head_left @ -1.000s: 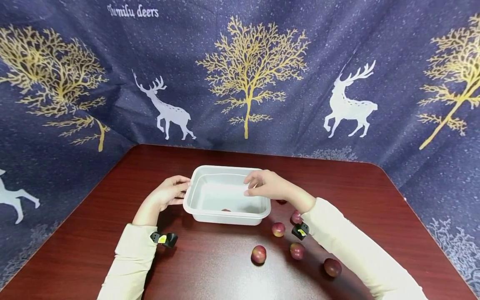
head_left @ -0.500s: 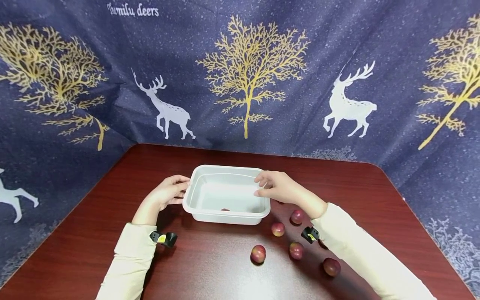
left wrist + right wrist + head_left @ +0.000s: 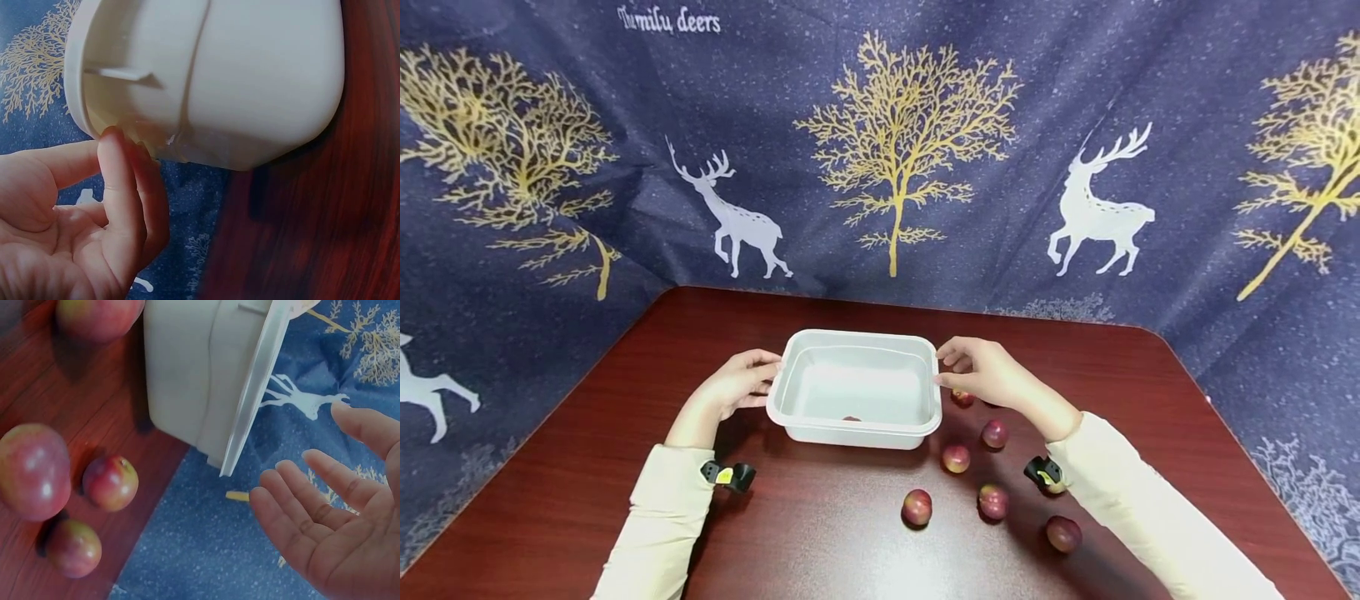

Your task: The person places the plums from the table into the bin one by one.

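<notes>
A white plastic tub [image 3: 853, 435] stands on the dark red table, with a sliver of a reddish plum [image 3: 851, 419] showing inside behind its near wall. My left hand [image 3: 745, 385] is at the tub's left end; in the left wrist view its thumb and bent fingertips [image 3: 112, 140] pinch the rim. My right hand [image 3: 977, 367] is just beyond the right rim, fingers loosely bent and holding nothing. Below this hand lies a red plum [image 3: 962, 397], partly covered by it. In the right wrist view the palm faces the tub with a gap between.
Several plums lie right of and in front of the tub, among them a plum [image 3: 957, 458], a nearer plum [image 3: 917, 507] and a darker plum [image 3: 1063, 534]. A blue cloth [image 3: 850, 167] with deer and trees hangs behind the table [image 3: 820, 533].
My right hand has moved right, from over the tub's inside to outside its right rim, uncovering part of a plum. The left hand and tub stay in place.
</notes>
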{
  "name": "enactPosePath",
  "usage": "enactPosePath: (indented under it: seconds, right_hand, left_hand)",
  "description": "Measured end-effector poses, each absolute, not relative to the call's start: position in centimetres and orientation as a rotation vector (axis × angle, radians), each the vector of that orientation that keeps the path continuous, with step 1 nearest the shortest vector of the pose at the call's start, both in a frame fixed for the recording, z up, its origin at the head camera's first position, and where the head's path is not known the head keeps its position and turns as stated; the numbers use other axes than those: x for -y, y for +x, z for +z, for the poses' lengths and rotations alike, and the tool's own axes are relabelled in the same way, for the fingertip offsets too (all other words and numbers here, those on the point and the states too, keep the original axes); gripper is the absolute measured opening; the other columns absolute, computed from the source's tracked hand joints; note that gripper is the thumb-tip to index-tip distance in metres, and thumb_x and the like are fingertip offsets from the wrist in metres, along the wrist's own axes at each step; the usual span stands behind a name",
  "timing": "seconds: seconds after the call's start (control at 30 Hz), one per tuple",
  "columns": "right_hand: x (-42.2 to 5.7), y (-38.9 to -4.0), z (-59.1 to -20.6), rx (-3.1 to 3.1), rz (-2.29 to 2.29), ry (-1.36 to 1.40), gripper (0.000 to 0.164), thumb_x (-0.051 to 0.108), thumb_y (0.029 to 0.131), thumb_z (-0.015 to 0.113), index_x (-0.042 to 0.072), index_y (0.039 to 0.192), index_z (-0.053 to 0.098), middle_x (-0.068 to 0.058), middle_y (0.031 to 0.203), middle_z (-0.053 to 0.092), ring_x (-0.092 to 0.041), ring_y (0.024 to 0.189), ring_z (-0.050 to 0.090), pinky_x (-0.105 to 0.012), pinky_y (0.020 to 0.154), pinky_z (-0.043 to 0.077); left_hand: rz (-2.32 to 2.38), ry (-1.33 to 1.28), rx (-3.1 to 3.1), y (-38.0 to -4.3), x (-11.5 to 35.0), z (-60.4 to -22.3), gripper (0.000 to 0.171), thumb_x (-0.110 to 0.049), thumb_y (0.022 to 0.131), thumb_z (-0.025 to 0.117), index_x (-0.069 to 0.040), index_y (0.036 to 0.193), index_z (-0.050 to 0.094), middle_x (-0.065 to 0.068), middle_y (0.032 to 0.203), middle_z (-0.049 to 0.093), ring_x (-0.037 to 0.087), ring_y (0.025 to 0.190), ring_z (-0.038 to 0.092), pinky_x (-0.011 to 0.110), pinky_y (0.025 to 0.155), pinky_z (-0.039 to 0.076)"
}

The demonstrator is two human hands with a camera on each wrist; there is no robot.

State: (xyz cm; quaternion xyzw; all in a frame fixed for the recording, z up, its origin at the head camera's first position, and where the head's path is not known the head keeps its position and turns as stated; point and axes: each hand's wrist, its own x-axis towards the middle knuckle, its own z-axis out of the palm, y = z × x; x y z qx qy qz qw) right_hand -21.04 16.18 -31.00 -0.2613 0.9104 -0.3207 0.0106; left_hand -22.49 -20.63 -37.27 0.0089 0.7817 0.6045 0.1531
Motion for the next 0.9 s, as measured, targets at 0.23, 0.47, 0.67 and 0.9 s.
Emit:
enactPosePath:
  seconds: [0.23, 0.47, 0.67, 0.9]
  right_hand:
    - [-17.2, -21.2, -31.3, -2.888, -0.984, -0.792, 0.027, 0.015, 0.084, 0.071, 0.001, 0.105, 0.063, -0.016, 0.097, 0.066, -0.030, 0.090, 0.065, -0.044, 0.079, 0.052]
    - [-18.3, -21.4, -31.8, -2.922, -0.967, -0.759, 0.028, 0.015, 0.083, 0.071, 0.000, 0.105, 0.063, -0.015, 0.095, 0.066, -0.030, 0.088, 0.065, -0.044, 0.077, 0.052]
    - [-19.6, -22.0, -32.7, -2.954, -0.963, -0.741, 0.026, 0.013, 0.082, 0.071, -0.001, 0.102, 0.063, -0.017, 0.094, 0.065, -0.030, 0.087, 0.065, -0.044, 0.078, 0.051]
    - [-20.7, -22.6, -33.6, -2.988, -0.896, -0.716, 0.025, 0.012, 0.082, 0.071, -0.002, 0.101, 0.062, -0.016, 0.092, 0.064, -0.033, 0.088, 0.064, -0.046, 0.079, 0.050]
  left_hand:
    - [1.740, 0.032, -2.236, -22.4, 20.7, -37.4, 0.041, -0.014, 0.099, 0.046, 0.010, 0.131, 0.038, 0.002, 0.094, 0.059, 0.007, 0.075, 0.062, 0.025, 0.071, 0.056]
    - [1.737, 0.012, -2.241, -22.4, 20.7, -37.3, 0.041, -0.014, 0.099, 0.047, 0.009, 0.131, 0.039, 0.002, 0.093, 0.059, 0.007, 0.074, 0.061, 0.025, 0.071, 0.055]
    - [1.740, 0.014, -2.234, -22.3, 20.7, -37.3, 0.041, -0.014, 0.098, 0.047, 0.009, 0.131, 0.039, 0.001, 0.093, 0.059, 0.007, 0.074, 0.061, 0.024, 0.070, 0.055]
    - [1.732, 0.012, -2.245, -22.5, 20.6, -37.3, 0.041, -0.015, 0.098, 0.048, 0.008, 0.131, 0.040, 0.002, 0.094, 0.059, 0.007, 0.075, 0.061, 0.025, 0.071, 0.056]
